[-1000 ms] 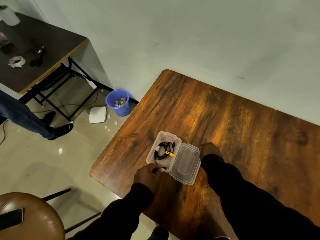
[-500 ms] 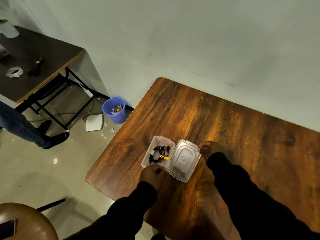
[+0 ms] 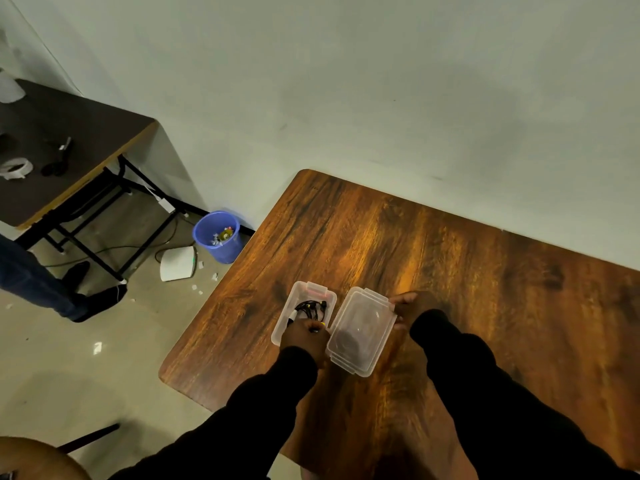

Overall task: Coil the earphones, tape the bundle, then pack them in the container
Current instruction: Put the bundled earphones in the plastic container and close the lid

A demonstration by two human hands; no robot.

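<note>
Glossy dark wood-grain table (image 3: 450, 271), rounded corners, fills the lower right of the frame. On it, lower centre, sits a clear plastic rectangular container (image 3: 298, 295) with a pink clasp and its hinged lid (image 3: 362, 330) swung open to the right. Black coiled earphones (image 3: 310, 308) with yellow bits lie inside. Left hand (image 3: 304, 339) curls into the container's near end, fingers on the cable; grip unclear. Right hand (image 3: 410, 306) pinches the lid's far edge. Blue round plastic bin (image 3: 218, 236) holding scraps stands on the floor, left of centre.
</note>
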